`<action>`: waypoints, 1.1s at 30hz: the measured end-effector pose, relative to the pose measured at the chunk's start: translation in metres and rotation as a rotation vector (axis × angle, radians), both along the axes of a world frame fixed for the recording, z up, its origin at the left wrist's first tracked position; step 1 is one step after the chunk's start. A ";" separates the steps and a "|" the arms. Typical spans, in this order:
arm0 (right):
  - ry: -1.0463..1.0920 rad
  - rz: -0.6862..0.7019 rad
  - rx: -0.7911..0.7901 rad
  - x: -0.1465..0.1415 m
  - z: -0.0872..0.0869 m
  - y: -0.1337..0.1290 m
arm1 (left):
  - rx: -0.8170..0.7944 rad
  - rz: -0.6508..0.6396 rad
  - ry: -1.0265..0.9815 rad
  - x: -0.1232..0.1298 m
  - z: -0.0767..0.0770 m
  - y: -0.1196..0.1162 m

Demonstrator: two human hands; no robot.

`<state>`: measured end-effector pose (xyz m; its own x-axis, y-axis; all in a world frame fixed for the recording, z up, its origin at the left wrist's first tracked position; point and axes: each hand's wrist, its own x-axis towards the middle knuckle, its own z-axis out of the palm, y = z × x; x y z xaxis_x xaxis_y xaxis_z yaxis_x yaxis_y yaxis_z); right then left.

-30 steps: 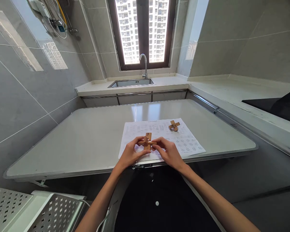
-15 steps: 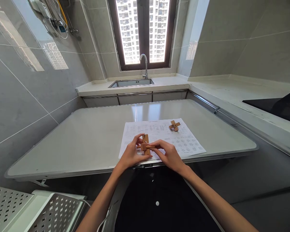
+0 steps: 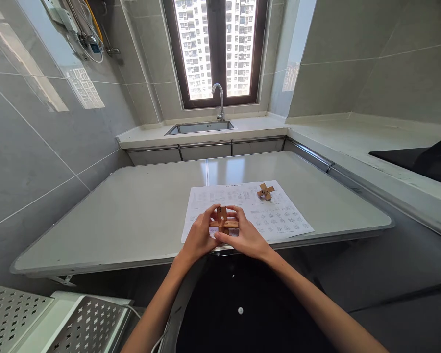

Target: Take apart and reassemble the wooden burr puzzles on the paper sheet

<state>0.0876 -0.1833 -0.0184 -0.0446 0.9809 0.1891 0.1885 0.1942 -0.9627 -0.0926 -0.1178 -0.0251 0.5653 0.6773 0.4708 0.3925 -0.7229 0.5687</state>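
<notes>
Between my two hands, above the near edge of the printed sheet (image 3: 220, 193), is a wooden interlocking puzzle (image 3: 223, 224) of crossed flat pieces. One upright piece carries a dark mark near its top. My left hand (image 3: 199, 234) grips it from the left, thumb low and fingers curled behind. From the right, my right hand (image 3: 248, 238) closes on it with the thumb across the front. My fingers hide parts of the pieces. A second wooden puzzle (image 3: 265, 191), cross-shaped and marked, lies on the sheet's far right part.
The sheet lies on a pale folding table (image 3: 132, 211). Behind it are a counter with a sink (image 3: 202, 127) and a faucet (image 3: 221, 100) below a window. A black object (image 3: 419, 159) sits on the right counter. A perforated white chair (image 3: 84, 323) stands at lower left.
My right hand has shifted from pinching a thin piece at the puzzle's right side to wrapping round the puzzle. A crosswise piece now lies level across the front. The second puzzle stays put.
</notes>
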 end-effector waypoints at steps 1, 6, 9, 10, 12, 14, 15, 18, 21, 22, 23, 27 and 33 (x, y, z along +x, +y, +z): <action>0.008 0.004 -0.015 -0.001 0.001 0.000 | 0.014 -0.001 0.001 0.000 0.000 0.000; 0.092 -0.042 -0.053 0.014 -0.006 0.003 | 0.027 0.059 -0.004 0.001 0.001 0.000; 0.082 -0.098 -0.029 0.032 -0.012 0.005 | -0.005 0.114 -0.014 0.002 0.000 0.001; 0.043 -0.127 -0.011 0.038 -0.013 0.005 | -0.016 0.131 -0.017 0.003 -0.001 0.002; -0.094 -0.202 0.022 0.047 -0.016 0.006 | -0.039 0.157 -0.026 0.003 -0.002 0.004; -0.269 -0.266 0.076 0.053 -0.020 0.008 | -0.062 0.169 -0.039 0.003 -0.004 0.006; -0.351 -0.282 0.113 0.054 -0.022 0.009 | -0.073 0.169 -0.046 0.003 -0.005 0.007; -0.523 -0.272 0.220 0.054 -0.030 0.011 | -0.086 0.153 -0.063 0.002 -0.008 0.009; -0.607 -0.252 0.272 0.050 -0.037 0.013 | -0.072 0.143 -0.052 0.001 -0.010 0.010; -0.624 -0.245 0.286 0.049 -0.039 0.014 | -0.068 0.142 -0.048 0.001 -0.010 0.011; -0.636 -0.240 0.298 0.048 -0.040 0.014 | -0.069 0.141 -0.047 0.001 -0.010 0.011; -0.629 -0.219 0.340 0.049 -0.037 0.013 | -0.101 0.128 -0.046 0.001 -0.008 0.009; -0.412 -0.132 0.460 0.045 -0.014 0.003 | -0.138 0.084 -0.015 0.001 -0.003 0.005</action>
